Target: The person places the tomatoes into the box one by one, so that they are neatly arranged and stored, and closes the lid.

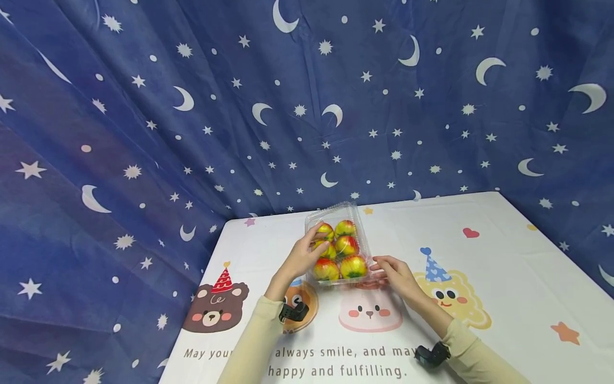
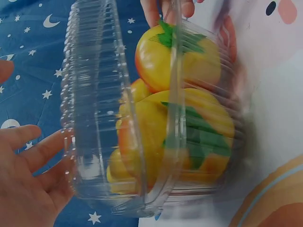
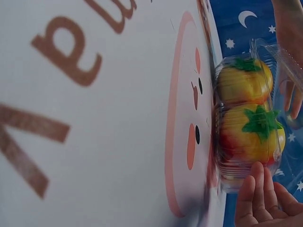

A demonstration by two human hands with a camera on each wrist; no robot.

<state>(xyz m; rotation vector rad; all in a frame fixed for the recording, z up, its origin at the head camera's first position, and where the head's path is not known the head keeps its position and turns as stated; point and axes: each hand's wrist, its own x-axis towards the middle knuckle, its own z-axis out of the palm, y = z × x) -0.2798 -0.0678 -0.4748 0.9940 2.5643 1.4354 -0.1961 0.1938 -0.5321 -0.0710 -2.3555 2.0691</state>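
A clear plastic clamshell box (image 1: 362, 230) rests on the table with several yellow-and-red fruits (image 1: 353, 266) inside, each topped by green leaves. Its ridged lid (image 2: 94, 109) is tilted up from the base, as both wrist views show. At the box's left side is my left hand (image 1: 303, 256), its spread fingers against the outside of the lid. My right hand (image 1: 397, 274) is at the near right corner. In the right wrist view its extended fingers (image 3: 258, 189) reach the side wall beside the closest fruit.
A white tablecloth (image 1: 518, 277) printed with cartoon faces and lettering covers the table. Behind and to the left hangs a blue curtain (image 1: 268, 69) with moons and stars. Black straps (image 1: 293, 311) sit on both wrists over pale sleeves.
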